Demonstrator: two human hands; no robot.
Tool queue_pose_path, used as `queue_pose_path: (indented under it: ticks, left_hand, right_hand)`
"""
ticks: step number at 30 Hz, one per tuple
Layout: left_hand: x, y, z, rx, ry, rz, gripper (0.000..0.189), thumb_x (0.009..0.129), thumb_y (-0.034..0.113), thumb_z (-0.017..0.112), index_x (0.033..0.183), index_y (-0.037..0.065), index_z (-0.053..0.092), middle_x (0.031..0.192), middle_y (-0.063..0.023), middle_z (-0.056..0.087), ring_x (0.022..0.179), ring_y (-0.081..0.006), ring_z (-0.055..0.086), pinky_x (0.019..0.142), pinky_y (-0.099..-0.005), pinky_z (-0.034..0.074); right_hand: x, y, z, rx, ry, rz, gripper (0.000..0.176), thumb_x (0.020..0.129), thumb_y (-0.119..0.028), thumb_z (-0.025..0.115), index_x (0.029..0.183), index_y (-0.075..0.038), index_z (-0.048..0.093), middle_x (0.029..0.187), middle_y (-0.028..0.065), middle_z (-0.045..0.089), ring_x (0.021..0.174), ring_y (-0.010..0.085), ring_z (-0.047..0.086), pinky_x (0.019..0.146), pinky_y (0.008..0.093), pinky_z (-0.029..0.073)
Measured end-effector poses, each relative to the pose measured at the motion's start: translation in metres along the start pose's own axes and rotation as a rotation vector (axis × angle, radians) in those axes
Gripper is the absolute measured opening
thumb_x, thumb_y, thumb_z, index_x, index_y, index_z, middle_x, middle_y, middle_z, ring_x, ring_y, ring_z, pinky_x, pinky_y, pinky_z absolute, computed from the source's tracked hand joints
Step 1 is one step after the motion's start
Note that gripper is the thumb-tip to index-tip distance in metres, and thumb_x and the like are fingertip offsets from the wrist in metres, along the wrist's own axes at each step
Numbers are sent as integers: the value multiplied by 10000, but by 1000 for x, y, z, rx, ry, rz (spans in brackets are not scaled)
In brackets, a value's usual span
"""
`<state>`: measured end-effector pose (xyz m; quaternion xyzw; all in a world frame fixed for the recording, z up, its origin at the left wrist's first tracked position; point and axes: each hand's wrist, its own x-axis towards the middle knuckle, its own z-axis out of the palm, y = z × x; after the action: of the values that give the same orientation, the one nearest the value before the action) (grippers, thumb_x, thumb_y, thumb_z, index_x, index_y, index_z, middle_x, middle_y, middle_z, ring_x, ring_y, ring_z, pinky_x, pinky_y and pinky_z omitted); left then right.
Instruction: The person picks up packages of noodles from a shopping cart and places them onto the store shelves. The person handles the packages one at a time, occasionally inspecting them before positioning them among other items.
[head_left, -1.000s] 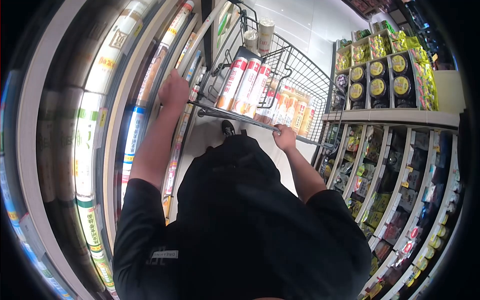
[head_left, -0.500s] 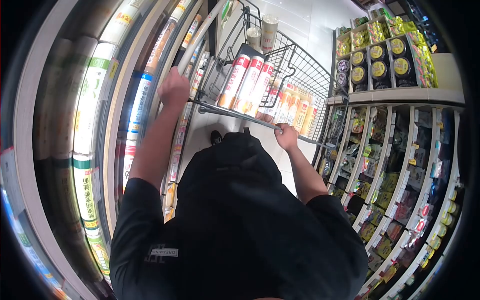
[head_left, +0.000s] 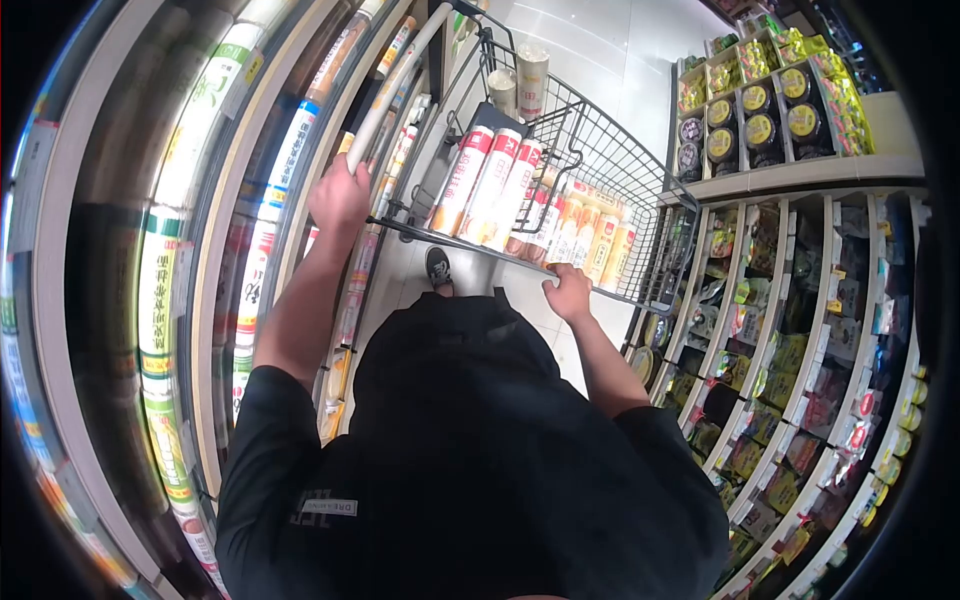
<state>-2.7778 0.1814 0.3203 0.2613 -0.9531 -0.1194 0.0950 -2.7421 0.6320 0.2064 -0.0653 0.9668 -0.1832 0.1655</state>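
While I run this from afar, shelves flank the shopping cart, pale bar at its left edge | red-topped packs inside its near edge | left hand wrapped round the bar's near end, right hand curled over near edge | I'd steer both evenly

We find bright, cool light gleaming off the pale floor well beyond the right hand. Packets just past it look washed out. Left of the left hand, shelved tubes blur softly; fisheye distortion bends everything outward into black corners.
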Motion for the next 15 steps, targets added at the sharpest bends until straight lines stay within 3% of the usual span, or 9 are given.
queue_pose_path:
  ticks: [1,4,7,10,12,15]
  left_hand:
    - [-7,-2,0,10,-8,-28,308,1008,377,566,1067,81,627,962,-167,743,862,-396,722,759,-530,554]
    - [-27,-16,0,-13,-31,-52,391,1019,407,546,1311,152,600,1049,-186,746,955,-423,710,814,-556,532]
    - [-47,-20,-3,3,3,-65,400,1030,392,536,1345,146,559,1002,-154,745,943,-399,720,800,-547,546]
    - [-64,-23,-9,20,-34,-90,464,1030,399,536,1455,219,486,1021,-148,746,934,-393,726,796,-549,548]
    - [-70,-26,-8,0,16,-69,444,1025,395,547,1436,231,511,1027,-143,747,893,-389,735,774,-552,549]
    - [-71,-25,-9,-57,-20,-83,421,1017,372,563,1407,218,523,1060,-177,737,950,-426,714,810,-579,534]
  right_hand:
    - [-8,2,2,-3,9,-7,410,827,-279,657,1188,-90,709,1180,120,706,1166,317,607,1062,477,384]
    - [-30,7,8,135,19,-15,372,824,-262,654,1151,-88,687,1160,116,705,1160,312,606,1055,462,378]
    - [-44,15,17,392,35,76,335,823,-248,647,1117,-90,667,1137,114,696,1155,311,597,1054,454,368]
    - [-64,20,27,209,98,-59,299,826,-237,633,1086,-91,649,1090,115,680,1139,311,587,1051,453,361]
    - [-73,17,30,230,154,-81,251,817,-224,622,1030,-92,643,1028,110,657,1091,314,580,1030,454,359]
    - [-78,14,38,208,233,-80,204,813,-223,619,968,-93,640,996,98,646,1052,317,577,1007,452,362]
